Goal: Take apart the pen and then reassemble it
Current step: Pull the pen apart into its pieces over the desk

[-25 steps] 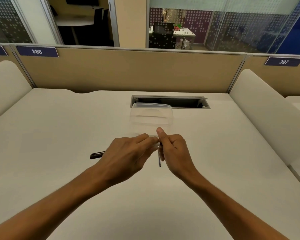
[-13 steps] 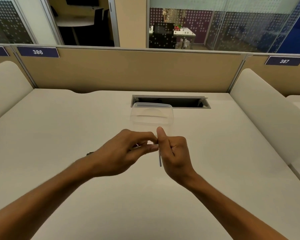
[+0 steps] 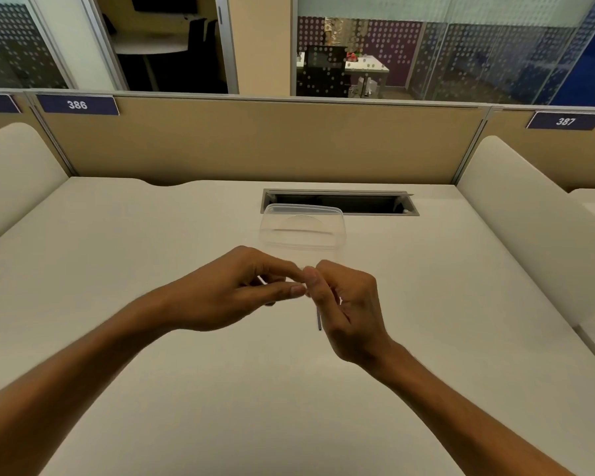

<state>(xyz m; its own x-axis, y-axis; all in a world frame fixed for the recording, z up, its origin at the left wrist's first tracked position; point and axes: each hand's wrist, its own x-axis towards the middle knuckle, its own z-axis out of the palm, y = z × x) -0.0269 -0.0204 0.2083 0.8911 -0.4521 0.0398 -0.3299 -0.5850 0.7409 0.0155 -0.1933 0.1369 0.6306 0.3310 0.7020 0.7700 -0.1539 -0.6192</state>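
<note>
- Far left: a cream side panel (image 3: 11, 166) rising beside the white desk (image 3: 117, 269), and a blue label reading 386 (image 3: 77, 104) on the tan partition (image 3: 255, 142) behind.
- Left of centre: left hand (image 3: 227, 290) raised over the desk, thumb and forefinger pinched together at the tips, other fingers loosely curled; something small and pale showing inside the pinch, too blurred to name.
- Centre: fingertips of both hands touching, just in front of a clear plastic tub (image 3: 303, 228) standing on the desk; tub's near wall partly hidden by the knuckles.
- Behind the tub: a dark cable slot (image 3: 371, 202) cut into the desk, tub's far rim overlapping its near edge.
- Right of centre: right hand (image 3: 351, 304) closed in a loose fist around a thin grey refill (image 3: 319, 319), thumb upright and pressed against it near the top; lower end of the refill poking out below the palm, pointing down toward the desk without visibly touching it.
- Other pen parts: out of sight, cannot tell where.
- Far right: a second cream side panel (image 3: 529, 214) and a blue label reading 387 (image 3: 565, 121) above it.
</note>
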